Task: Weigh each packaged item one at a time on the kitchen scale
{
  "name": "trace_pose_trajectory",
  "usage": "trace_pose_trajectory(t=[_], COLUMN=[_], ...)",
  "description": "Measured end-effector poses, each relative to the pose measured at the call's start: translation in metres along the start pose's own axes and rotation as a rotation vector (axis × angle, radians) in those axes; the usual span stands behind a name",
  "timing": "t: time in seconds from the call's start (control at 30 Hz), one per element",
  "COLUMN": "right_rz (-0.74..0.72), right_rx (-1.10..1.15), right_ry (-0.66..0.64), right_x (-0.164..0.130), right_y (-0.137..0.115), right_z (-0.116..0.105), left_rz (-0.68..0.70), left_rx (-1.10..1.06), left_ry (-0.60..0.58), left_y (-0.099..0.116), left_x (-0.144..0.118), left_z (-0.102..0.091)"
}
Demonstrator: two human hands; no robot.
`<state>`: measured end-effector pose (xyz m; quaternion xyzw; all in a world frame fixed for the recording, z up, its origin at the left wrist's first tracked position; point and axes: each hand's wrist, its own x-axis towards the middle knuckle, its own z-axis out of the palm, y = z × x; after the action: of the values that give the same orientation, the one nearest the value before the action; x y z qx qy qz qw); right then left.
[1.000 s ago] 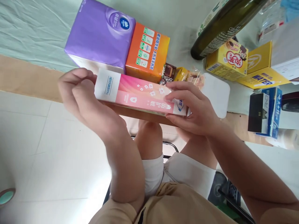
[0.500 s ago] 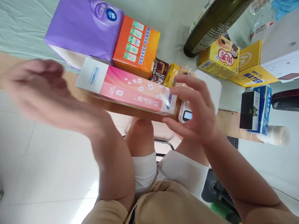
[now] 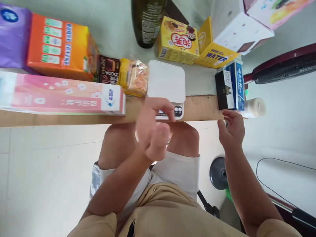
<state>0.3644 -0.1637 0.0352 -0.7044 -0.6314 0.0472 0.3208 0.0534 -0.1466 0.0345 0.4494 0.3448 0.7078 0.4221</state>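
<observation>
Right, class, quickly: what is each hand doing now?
Left hand: holds nothing, fingers at the white scale buttons.
Right hand: open, empty, near the black-and-blue box.

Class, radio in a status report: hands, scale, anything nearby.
Left hand open, fingers at small white scale's buttons. Right hand open, empty, below black-and-blue box. Long pink box lies left.

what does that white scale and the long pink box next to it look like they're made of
The white scale looks like smooth matte plastic: rounded corners, even sheen, moulded buttons. The long pink box looks like thin printed cardboard with a slight gloss: sharp folded edges, flat printed faces.
</observation>
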Motion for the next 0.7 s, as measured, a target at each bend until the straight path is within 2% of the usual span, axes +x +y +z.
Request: trace_pose_trajectory(t=[0.1,0.2,0.3,0.37,0.53,0.7], right_rz=[0.028,0.041,0.036,0.013,-0.042,0.01], right_rx=[-0.092,-0.271,-0.462,-0.483,-0.399,-0.223], right_ry=[0.089,0.124,0.057,0.033,0.099,0.144], right_x=[0.015,0.038,0.052,0.051,0.028,0.009], right_y=[0.022,0.037,0.044,0.046,0.044,0.028], right_z=[0.001,0.013,0.028,0.035,0.043,0.046], left_rz=[0.018,-0.028,-0.046,-0.066,-0.086,-0.083], left_rx=[-0.147,-0.076,0.021,0.029,0.032,0.054], left_ry=[-0.307,-0.497,-0.525,-0.524,-0.552,-0.585], left_y=[-0.017,-0.029,-0.037,-0.042,-0.051,-0.054], left_x=[-0.017,-0.032,-0.039,-0.04,-0.038,-0.038], left_z=[0.04,0.056,0.055,0.052,0.052,0.054])
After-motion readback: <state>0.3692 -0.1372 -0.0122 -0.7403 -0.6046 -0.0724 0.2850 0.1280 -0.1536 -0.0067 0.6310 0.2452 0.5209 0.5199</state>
